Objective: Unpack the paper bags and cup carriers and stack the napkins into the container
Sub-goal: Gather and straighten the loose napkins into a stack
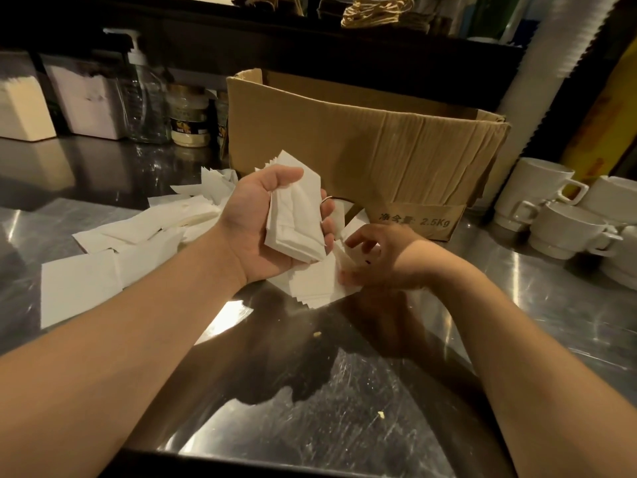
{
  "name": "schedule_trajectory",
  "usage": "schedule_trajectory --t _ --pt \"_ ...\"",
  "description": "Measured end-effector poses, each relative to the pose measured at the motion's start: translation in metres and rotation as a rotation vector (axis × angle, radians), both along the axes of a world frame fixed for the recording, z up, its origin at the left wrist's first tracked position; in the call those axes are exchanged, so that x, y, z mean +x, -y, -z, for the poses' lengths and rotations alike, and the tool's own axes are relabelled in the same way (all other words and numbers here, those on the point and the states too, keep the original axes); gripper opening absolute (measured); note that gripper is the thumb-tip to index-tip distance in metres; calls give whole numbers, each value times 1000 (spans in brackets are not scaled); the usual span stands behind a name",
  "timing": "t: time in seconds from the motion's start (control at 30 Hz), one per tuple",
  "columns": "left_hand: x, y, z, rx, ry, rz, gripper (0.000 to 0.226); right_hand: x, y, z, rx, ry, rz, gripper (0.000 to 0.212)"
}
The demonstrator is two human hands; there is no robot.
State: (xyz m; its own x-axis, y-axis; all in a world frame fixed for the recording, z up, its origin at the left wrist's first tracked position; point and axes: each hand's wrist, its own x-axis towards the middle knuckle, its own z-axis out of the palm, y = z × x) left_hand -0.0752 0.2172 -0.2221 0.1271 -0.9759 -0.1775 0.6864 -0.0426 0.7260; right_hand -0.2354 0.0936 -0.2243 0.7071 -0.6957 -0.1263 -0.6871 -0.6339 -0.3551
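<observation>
My left hand [262, 219] is raised palm-up above the steel counter and grips a stack of white folded napkins [296, 219]. Just right of it and lower, my right hand [375, 253] reaches down with curled fingers and pinches the loose napkins [313, 284] that lie on the counter under the held stack. More white napkins [138, 232] are scattered over the counter to the left. A worn cardboard box [362, 146] stands open behind both hands. Two napkin containers [24, 108] [89, 105] filled with napkins stand at the back left.
A clear pump bottle [144, 98] and a jar [189, 119] stand left of the box. White cups [565, 215] are stacked at the right, beside a tall sleeve of cups [551, 63]. Paper bags with twine handles [379, 12] lie on the upper shelf. The steel counter [327, 408] runs toward me.
</observation>
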Motion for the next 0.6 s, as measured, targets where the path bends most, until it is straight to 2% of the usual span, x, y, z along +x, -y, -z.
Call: schedule_trajectory --t 0.23,0.37,0.43,0.5,0.6 --pt "0 -1 0 5 -12 2 49 -1 3 0 -142 72 107 26" --pt "0 0 0 21 10 -11 48 -8 12 -4 -21 348 275 21" --pt "0 0 0 25 16 -15 49 -12 17 -5 -10 307 317 16" --pt "0 0 1 29 19 -18 50 -13 24 -2 -63 176 324 17" --pt "0 0 1 36 27 -20 52 -13 34 10 -154 21 296 35"
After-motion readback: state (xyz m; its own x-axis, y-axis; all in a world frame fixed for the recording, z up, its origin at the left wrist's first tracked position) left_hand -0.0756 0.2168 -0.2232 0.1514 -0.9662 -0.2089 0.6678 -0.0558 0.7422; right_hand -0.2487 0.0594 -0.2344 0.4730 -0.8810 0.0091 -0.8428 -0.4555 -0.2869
